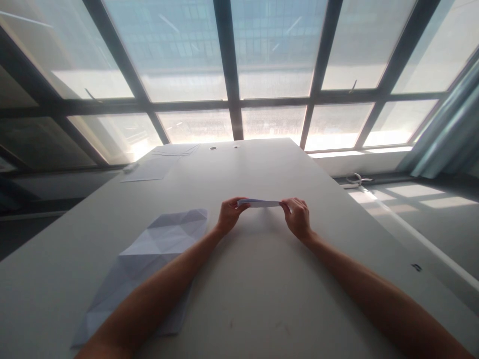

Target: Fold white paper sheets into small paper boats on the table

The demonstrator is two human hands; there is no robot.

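Observation:
A narrow strip of folded white paper (264, 203) is held just above the table, seen nearly edge-on. Its left end is pinched by my left hand (229, 215), where the layers part slightly. At the other end, the thumb and fingers of my right hand (298, 217) close on the strip. Beneath my left forearm lies a large creased sheet of white paper (157, 242), marked by many fold lines and partly hidden by the arm.
The white table (262, 289) reaches toward a wall of windows (277, 50). Flat paper sheets (149, 168) lie at its far left, beside a small white object (130, 168). A dark mark (416, 268) shows near the right edge. A blue-grey curtain (445, 129) hangs at right.

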